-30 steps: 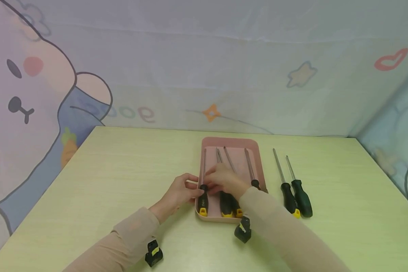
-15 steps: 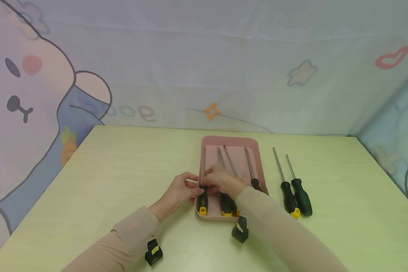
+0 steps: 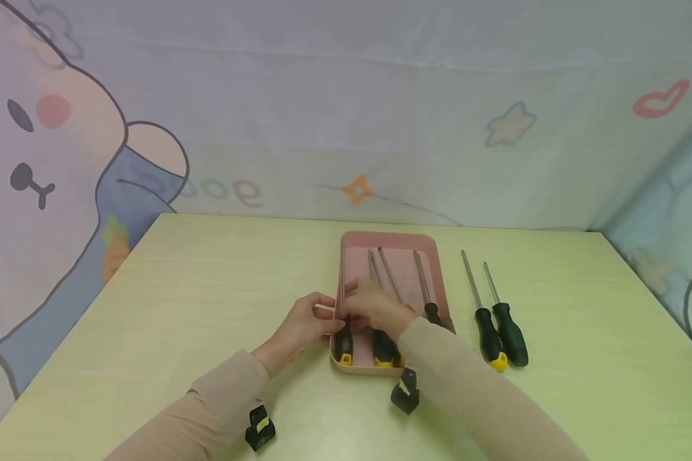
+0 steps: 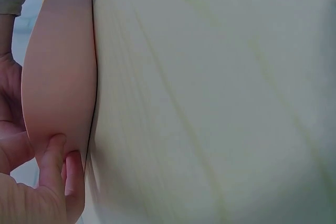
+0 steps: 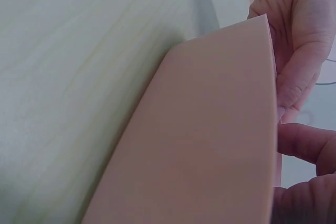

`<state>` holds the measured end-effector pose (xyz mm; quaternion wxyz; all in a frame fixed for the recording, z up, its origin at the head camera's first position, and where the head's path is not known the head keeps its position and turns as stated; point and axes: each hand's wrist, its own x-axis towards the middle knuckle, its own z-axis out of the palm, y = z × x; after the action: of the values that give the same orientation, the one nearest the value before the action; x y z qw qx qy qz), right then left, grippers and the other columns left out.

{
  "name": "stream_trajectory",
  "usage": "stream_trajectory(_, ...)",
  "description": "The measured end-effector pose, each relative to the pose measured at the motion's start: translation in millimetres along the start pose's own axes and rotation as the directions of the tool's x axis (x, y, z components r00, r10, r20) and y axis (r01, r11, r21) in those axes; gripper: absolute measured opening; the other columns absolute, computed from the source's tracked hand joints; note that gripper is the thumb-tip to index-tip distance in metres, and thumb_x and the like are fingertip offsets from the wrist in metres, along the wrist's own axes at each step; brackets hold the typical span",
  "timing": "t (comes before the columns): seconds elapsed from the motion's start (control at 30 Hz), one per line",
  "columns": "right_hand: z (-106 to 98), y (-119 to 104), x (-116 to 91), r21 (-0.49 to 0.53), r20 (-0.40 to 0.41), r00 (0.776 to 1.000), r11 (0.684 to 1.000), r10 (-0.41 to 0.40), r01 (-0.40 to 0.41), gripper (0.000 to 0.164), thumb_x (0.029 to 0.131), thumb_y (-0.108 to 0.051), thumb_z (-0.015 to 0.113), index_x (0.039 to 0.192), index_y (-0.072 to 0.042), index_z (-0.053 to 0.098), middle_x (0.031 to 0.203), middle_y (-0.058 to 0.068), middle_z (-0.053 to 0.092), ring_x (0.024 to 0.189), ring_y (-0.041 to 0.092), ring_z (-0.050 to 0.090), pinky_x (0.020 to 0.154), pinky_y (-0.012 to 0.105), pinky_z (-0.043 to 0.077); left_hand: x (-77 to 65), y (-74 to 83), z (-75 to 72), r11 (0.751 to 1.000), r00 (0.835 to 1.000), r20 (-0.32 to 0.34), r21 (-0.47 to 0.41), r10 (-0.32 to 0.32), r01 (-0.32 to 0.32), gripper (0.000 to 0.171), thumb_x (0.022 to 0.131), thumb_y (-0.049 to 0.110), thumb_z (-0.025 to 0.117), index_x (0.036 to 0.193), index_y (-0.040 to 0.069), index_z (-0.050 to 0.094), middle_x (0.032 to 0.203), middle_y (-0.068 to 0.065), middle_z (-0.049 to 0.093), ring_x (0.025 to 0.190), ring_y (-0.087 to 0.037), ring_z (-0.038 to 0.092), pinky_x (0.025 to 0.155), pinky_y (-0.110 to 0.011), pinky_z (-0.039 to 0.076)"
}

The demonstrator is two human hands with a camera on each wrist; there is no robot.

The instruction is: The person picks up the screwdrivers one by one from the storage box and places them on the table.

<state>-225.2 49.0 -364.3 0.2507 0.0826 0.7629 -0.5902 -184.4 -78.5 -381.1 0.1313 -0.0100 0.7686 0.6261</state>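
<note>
A shallow pink tray (image 3: 389,239) holds several screwdrivers lying lengthwise. My left hand (image 3: 305,323) grips its left wall, with the thumb over the rim and fingers against the outside, as the left wrist view shows on the tray wall (image 4: 63,66). Inside, my right hand (image 3: 377,308) pinches the leftmost screwdriver (image 3: 344,346) near its neck; that one has a black handle with a yellow end. More black-and-yellow handles (image 3: 383,349) lie partly under my right hand. Another dark-handled screwdriver (image 3: 432,312) sits along the right wall, partly covered by the sleeve.
Right of the tray, a black-and-yellow screwdriver (image 3: 490,336) and a dark green one (image 3: 512,336) lie side by side on the pale wooden table (image 3: 236,262). A printed cloth backdrop (image 3: 300,128) rises behind the table's far edge.
The leftmost screwdriver's shaft has shifted left and away from me, up against the tray's left wall. My right hand has moved slightly left; the left hand has stayed in place.
</note>
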Motion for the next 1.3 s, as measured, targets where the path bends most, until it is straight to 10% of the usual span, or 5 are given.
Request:
stream_trajectory(0.77,-8.9,0.3,-3.8,-0.043,0.033,0.999,0.998,-0.033,0.034,0.063,0.072,0.014,0.06,0.13,0.006,0.036,0.128,0.025,0.046,0.09,0.028,0.054,0.079,0.046,0.053,2.6,-3.7,-0.5,0.999,0.999,0.011,0.001,-0.043,0.043,0.033,0.081,-0.007,0.065,0.111,-0.005,0.051,0.094,-0.019,0.061,0.077,-0.022,0.064,0.068,-0.036,0.057)
stream_trajectory(1.3,-31.0,-11.3,-7.8,-0.07,0.035,0.998,0.996,-0.048,0.05,0.062,0.079,0.008,0.061,0.135,0.002,0.036,0.107,0.02,0.049,0.08,0.026,0.054,0.08,0.043,0.053,2.2,-0.7,-1.9,0.997,0.997,0.028,-0.024,-0.071,0.072,0.034,0.083,-0.005,0.065,0.114,-0.004,0.051,0.097,-0.017,0.056,0.077,-0.022,0.062,0.068,-0.036,0.057)
